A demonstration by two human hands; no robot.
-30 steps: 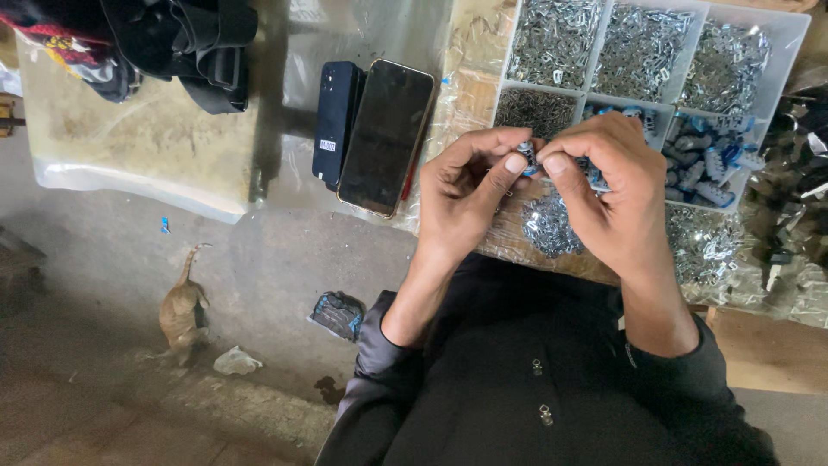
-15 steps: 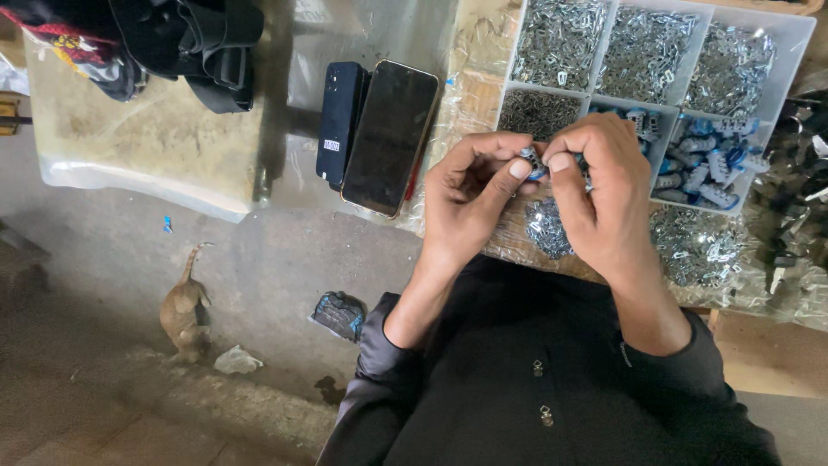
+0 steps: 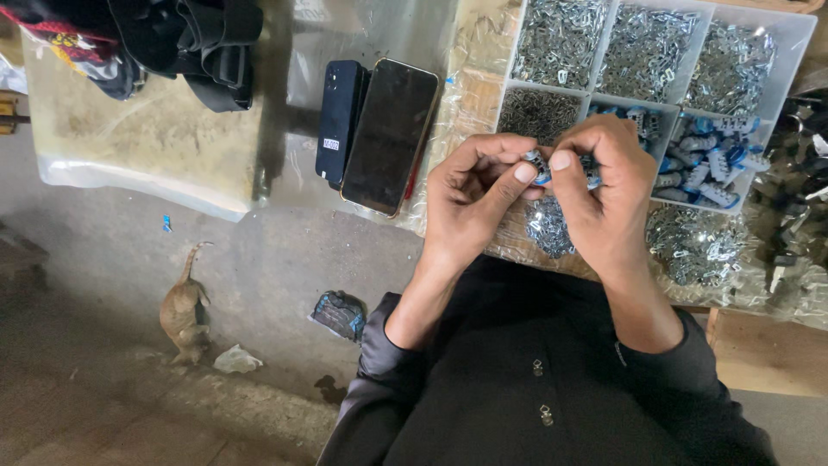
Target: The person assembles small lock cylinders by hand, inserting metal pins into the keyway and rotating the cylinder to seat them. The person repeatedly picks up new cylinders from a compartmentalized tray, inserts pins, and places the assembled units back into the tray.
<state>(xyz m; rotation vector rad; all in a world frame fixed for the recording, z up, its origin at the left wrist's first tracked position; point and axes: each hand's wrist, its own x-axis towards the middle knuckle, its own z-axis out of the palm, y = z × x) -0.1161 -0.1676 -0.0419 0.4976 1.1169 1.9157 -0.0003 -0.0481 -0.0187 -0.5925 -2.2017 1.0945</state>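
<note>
over parts tray (image 3: 802,60), left hand (image 3: 470,203), right hand (image 3: 608,194) pinch clip (image 3: 540,164)

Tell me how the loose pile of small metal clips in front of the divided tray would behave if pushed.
The pile of metal clips would probably scatter rather than slide as one, being loose separate pieces. Each looks thin and light. On the glossy plastic sheet they may skid easily.

Black long-sleeved jacket (image 3: 552,380), cuffs pushed up at both forearms, small metal snaps down the front toward 6 o'clock; hands bare.
</note>
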